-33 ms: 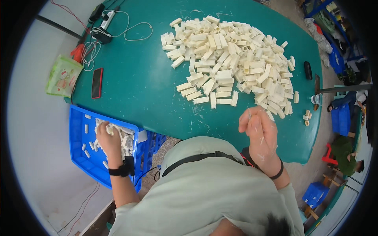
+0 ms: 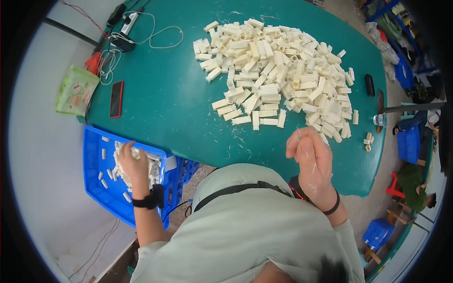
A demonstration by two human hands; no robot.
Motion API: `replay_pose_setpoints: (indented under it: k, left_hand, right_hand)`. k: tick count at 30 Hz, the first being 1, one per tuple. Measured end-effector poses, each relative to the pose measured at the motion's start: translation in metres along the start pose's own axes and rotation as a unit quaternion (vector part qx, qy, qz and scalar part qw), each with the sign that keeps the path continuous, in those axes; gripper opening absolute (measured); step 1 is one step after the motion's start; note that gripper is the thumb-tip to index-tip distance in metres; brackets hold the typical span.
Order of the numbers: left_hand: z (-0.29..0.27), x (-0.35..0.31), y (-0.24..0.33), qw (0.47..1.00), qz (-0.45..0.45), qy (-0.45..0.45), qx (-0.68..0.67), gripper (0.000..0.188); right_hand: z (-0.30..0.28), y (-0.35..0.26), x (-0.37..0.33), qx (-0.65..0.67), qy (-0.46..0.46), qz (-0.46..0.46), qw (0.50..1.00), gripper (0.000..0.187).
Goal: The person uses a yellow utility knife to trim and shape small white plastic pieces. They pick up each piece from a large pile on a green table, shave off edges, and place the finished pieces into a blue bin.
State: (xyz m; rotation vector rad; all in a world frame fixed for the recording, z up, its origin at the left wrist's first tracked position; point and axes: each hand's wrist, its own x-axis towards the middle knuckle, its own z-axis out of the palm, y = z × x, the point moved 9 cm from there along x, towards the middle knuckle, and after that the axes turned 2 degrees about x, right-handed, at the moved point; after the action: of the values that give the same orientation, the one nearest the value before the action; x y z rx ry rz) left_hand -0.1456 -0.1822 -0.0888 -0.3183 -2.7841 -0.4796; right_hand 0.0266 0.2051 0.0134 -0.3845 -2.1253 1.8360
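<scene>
Over the blue bin [image 2: 104, 189] at the left is my left hand [image 2: 133, 165], its fingers apart and nothing visible in them. Beneath and around it lie several white plastic pieces [image 2: 154, 170]. My right hand [image 2: 311, 158] is closed at the near edge of the green table, with a thin pointed metal tool [image 2: 298, 136] sticking out from its fingertips. Most of that tool is hidden in the grip. White shavings cling to the hand. Beyond it is a large heap of cream rectangular plastic tubes [image 2: 269, 66], many with ragged ends.
The green table [image 2: 165, 94] carries a red-edged phone [image 2: 116, 99], a power strip [image 2: 129, 24] with white cables and a black case [image 2: 369, 85]. A small group of cream pieces [image 2: 368, 140] lies at the right, near a clear cup [image 2: 379, 119]. A person [image 2: 415, 188] is at far right.
My left hand has shifted slightly up and its fingers have spread; a whitish piece seen at its fingertips before no longer shows there. My right hand has stayed in place.
</scene>
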Motion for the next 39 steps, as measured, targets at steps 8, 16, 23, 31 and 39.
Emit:
replay_pose_setpoints:
  k: [8, 16, 23, 31, 39]
  left_hand:
    - [0.147, -0.016, 0.213, 0.923, 0.252, -0.228, -0.181, 0.015]
    - [0.201, -0.044, 0.262, 0.910, 0.277, -0.272, -0.143, 0.021]
    - [0.061, 0.000, 0.278, 0.773, 0.135, -0.321, -0.529, 0.024]
    - [-0.021, -0.007, 0.284, 0.606, 0.143, -0.335, -0.708, 0.032]
    - [-0.050, -0.005, 0.291, 0.711, 0.209, -0.262, -0.618, 0.036]
  right_hand:
    - [-0.018, 0.013, 0.003, 0.008, 0.021, 0.022, 1.000, 0.028]
    - [-0.033, 0.021, 0.000, 0.017, 0.033, 0.076, 0.996, 0.023]
    - [-0.011, 0.022, 0.003, -0.020, -0.018, 0.041, 0.999, 0.023]
    - [0.019, -0.015, -0.002, -0.065, -0.085, -0.023, 0.994, 0.023]
    - [0.027, -0.035, -0.012, -0.113, -0.101, -0.078, 0.985, 0.020]
